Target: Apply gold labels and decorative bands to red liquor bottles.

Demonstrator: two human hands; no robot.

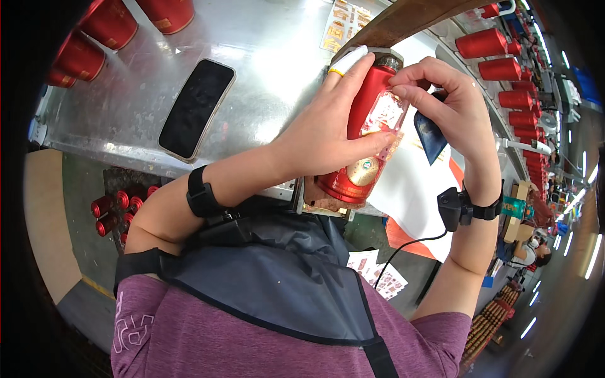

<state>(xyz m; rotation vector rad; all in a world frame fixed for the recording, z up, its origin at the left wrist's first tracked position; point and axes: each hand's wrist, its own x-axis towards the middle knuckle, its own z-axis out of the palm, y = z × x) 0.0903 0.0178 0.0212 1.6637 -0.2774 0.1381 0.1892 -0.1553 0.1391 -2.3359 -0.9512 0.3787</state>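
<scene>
Toward the upper centre of the frame, the left hand (pixel 332 120) is holding a red bottle (pixel 370 113), fingers spreading over it.
The right hand (pixel 450 104) is curling inward, thumb and forefinger pinching together at the bottle's right edge, anything between them indistinct, and partly hiding a dark blue triangular piece (pixel 432 140).

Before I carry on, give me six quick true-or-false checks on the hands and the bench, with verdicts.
1. The left hand holds the red bottle. True.
2. A phone lies to the left of the bottle. True.
3. Its screen is lit. False: it is dark.
4. A hand touches the phone. False: the right hand, like the left, is at the bottle.
5. All fingers are bare. False: a white finger cover is on the left hand.
6. Red containers stand on the metal table. True.
</scene>
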